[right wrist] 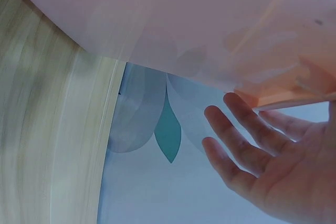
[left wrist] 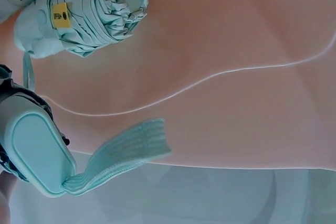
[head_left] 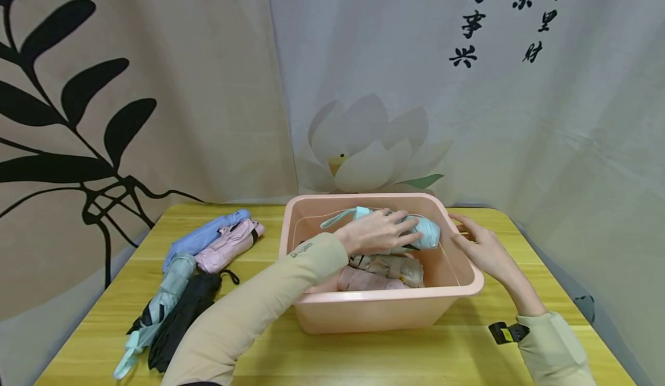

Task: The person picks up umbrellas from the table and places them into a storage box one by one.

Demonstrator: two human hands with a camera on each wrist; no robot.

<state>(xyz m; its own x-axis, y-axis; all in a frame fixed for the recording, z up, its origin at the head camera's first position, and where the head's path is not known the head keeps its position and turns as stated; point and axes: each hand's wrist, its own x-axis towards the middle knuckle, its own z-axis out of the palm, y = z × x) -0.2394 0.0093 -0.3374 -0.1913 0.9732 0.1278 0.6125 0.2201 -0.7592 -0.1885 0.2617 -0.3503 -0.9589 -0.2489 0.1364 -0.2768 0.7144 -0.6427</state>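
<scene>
Partway, I'd say — light-blue umbrella [head_left: 430,233], beige umbrella [head_left: 392,266] inside pink bin [head_left: 374,311] | left hand [head_left: 379,231] spread atop light-blue; right hand [head_left: 483,247] loosely splayed, bin's rim | four umbrellas [head_left: 179,276] outstanding, left of bin

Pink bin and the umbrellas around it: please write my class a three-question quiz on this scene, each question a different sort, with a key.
1. How many folded umbrellas lie on the table outside the pink bin?
2. True or false: the right grip is at the bin's side and holds no umbrella.
3. What colour is the umbrella directly under the left grip? A. black B. turquoise C. red

Key: 1. Four. 2. True. 3. B, the turquoise umbrella.
</scene>
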